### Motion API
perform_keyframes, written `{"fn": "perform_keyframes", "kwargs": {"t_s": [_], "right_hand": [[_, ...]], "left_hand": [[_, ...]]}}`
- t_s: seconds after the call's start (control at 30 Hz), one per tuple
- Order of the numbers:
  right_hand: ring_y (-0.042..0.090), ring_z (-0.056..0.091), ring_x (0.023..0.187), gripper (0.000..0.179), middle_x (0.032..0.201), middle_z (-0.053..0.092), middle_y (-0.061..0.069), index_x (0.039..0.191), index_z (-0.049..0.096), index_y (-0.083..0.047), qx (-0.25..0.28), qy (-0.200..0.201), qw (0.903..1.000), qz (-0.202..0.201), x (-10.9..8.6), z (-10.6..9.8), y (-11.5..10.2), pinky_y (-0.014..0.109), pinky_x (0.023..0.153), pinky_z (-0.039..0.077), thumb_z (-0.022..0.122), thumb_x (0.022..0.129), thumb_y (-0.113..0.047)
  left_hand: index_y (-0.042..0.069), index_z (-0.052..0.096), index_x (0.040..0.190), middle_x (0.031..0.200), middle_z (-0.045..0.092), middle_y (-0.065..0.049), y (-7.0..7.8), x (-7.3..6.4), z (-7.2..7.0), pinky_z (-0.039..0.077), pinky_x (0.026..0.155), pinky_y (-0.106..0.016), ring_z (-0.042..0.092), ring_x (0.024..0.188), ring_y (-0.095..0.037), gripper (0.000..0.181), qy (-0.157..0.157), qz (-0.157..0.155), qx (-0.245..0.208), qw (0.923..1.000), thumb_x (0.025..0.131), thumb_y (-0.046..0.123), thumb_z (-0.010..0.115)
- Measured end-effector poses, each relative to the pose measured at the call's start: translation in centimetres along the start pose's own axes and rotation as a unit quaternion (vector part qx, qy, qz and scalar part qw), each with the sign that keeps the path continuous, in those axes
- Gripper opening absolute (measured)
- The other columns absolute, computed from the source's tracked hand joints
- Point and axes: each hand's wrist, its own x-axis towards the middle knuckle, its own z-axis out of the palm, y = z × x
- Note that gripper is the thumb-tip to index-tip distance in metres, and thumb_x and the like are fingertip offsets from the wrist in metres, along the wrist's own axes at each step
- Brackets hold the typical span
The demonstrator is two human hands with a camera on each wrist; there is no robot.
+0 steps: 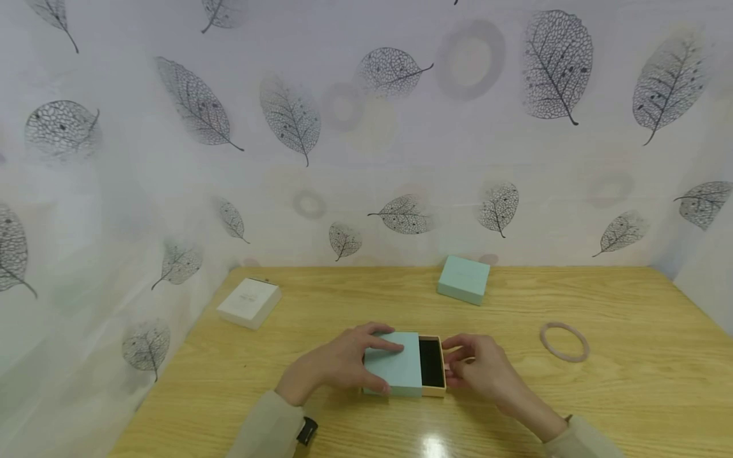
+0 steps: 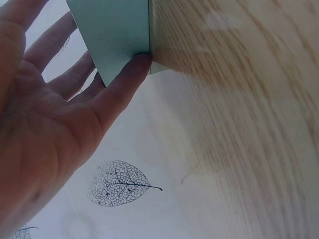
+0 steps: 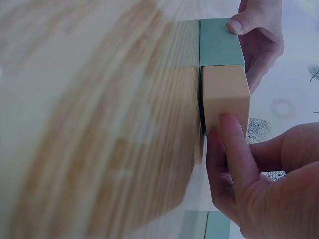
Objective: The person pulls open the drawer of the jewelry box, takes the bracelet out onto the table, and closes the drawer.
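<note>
Teal box (image 1: 403, 370) mid-surface (image 1: 343, 299), tray (image 1: 432, 362) partly out. Left hand's (image 1: 343, 359) thumb and fingers, spread wide, grip the sleeve (image 3: 219, 45), hiding its left end from the head view; right hand's (image 1: 483, 369) curled fingers pinch the tray's end. Head view shows black lining, unseen from left wrist; right wrist adds tan outer wall (image 3: 227, 82). Ring (image 1: 542, 337) toward right edge; second teal box (image 1: 464, 278) by far edge; white box (image 1: 250, 300) near far-left corner.

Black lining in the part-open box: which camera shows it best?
The head view, because it looks down into the exposed part of the tray, where the black lining lies uncovered. The right wrist view shows only the tray's tan outer walls; the left wrist view shows only the teal cover.
</note>
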Motion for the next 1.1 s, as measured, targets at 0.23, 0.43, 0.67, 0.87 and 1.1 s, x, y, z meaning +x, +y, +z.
{"fn": "perform_keyframes", "kwargs": {"t_s": [0.23,0.43,0.67,0.87,1.1], "right_hand": [[0.020,0.071,0.083,0.036,0.099,0.072,0.015,0.124,0.063,0.009,0.003,-0.001,1.0000,-0.004,-0.03,-0.01,0.02,0.032,0.068,0.064,0.061,0.089,0.015],[0.020,0.071,0.082,0.035,0.099,0.071,0.016,0.125,0.062,0.010,0.008,-0.005,0.9999,-0.005,0.05,0.09,-0.03,0.032,0.068,0.064,0.058,0.090,0.015],[0.020,0.071,0.082,0.036,0.100,0.071,0.017,0.126,0.062,0.011,0.009,-0.010,0.9999,-0.004,0.02,0.07,-0.16,0.031,0.068,0.064,0.057,0.091,0.015],[0.020,0.071,0.082,0.036,0.100,0.071,0.017,0.126,0.062,0.011,0.011,-0.012,0.9999,-0.005,0.12,0.06,-0.11,0.031,0.068,0.064,0.058,0.090,0.015],[0.019,0.070,0.082,0.036,0.099,0.071,0.016,0.126,0.061,0.012,0.015,-0.015,0.9997,-0.012,0.18,0.13,0.00,0.031,0.068,0.064,0.059,0.091,0.014]], "left_hand": [[0.033,0.064,0.139,0.162,0.040,0.005,0.00,0.07,0.02,0.038,0.119,-0.054,0.039,0.148,-0.030,0.064,0.000,0.001,0.003,1.0000,0.080,0.043,0.086],[0.033,0.064,0.139,0.162,0.041,0.004,-0.05,0.13,0.01,0.039,0.119,-0.054,0.040,0.148,-0.029,0.064,0.000,0.002,0.005,1.0000,0.080,0.043,0.086],[0.033,0.064,0.139,0.162,0.040,0.004,0.05,0.06,0.00,0.038,0.119,-0.055,0.039,0.148,-0.030,0.064,-0.001,-0.001,0.000,1.0000,0.080,0.043,0.086],[0.035,0.064,0.139,0.162,0.040,0.006,-0.09,0.08,0.06,0.038,0.118,-0.055,0.039,0.148,-0.029,0.064,0.001,-0.001,0.004,1.0000,0.080,0.045,0.086],[0.034,0.064,0.139,0.162,0.040,0.005,-0.21,0.17,0.10,0.039,0.118,-0.054,0.039,0.148,-0.029,0.065,0.003,0.003,0.006,1.0000,0.079,0.046,0.086]]}}
